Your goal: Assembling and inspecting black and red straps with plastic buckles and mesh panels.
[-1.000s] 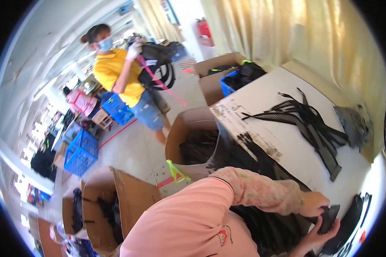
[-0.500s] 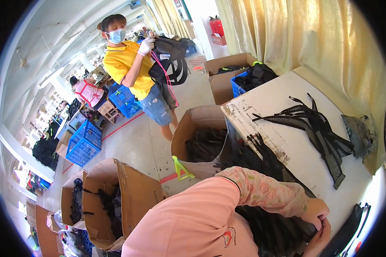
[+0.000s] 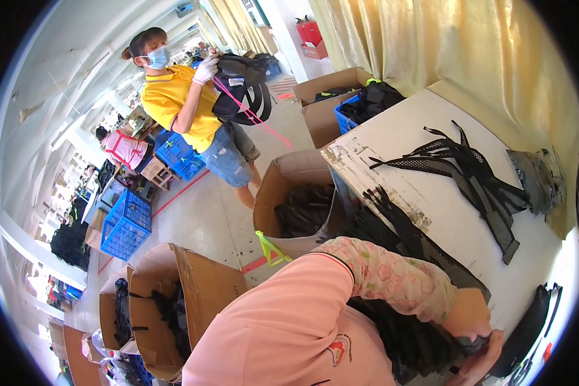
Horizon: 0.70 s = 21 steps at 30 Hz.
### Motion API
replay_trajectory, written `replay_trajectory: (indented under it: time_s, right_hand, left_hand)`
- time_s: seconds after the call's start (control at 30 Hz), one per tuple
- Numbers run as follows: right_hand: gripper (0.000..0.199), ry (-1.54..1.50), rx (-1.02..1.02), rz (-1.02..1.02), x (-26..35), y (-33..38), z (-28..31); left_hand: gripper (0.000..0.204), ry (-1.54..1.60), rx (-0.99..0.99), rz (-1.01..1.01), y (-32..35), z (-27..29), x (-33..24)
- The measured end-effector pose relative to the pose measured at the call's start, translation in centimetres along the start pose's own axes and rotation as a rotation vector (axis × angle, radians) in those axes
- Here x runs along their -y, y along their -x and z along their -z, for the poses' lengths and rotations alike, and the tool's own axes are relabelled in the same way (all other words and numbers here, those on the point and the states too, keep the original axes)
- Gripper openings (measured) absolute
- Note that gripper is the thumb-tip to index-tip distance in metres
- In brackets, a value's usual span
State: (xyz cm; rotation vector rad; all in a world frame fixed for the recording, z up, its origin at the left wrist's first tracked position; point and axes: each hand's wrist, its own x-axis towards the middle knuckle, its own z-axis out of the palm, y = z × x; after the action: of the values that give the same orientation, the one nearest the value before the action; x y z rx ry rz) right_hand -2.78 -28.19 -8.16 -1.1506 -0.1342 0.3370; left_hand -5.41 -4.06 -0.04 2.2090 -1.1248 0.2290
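Worn white tabletop (image 3: 405, 138): black mesh strips (image 3: 477, 179) lie loose far right; finished share unclear. Left hand (image 3: 469, 315) meets right hand (image 3: 483, 360), grip indiscernible.

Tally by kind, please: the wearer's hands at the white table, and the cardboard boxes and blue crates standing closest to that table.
Hands: 2 (left hand, right hand)
Cardboard boxes: 2 (nearer box, farther box)
Blue crates: 1 (blue crate, beside the farther box)
Total: 5
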Motion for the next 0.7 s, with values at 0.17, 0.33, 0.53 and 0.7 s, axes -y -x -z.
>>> replay_trajectory:
  time_s: [0.17,0.33,0.53,0.7]
  right_hand:
    - [0.015,0.112,-0.097,0.076,0.7,0.8,-3.9]
    - [0.037,-0.01,-0.171,0.177,1.7,2.4,-6.3]
    - [0.043,-0.081,0.228,-0.149,0.9,1.2,-8.7]
    - [0.013,-0.292,0.159,-0.044,1.4,2.0,-8.3]
  left_hand:
    - [0.021,0.267,-0.141,0.183,-0.5,-1.8,0.8]
    - [0.017,0.525,-0.165,0.046,-1.8,-1.1,2.3]
    - [0.015,0.551,-0.137,0.16,0.2,2.2,4.4]
    - [0.019,0.688,-0.033,0.277,-1.7,2.9,2.6]
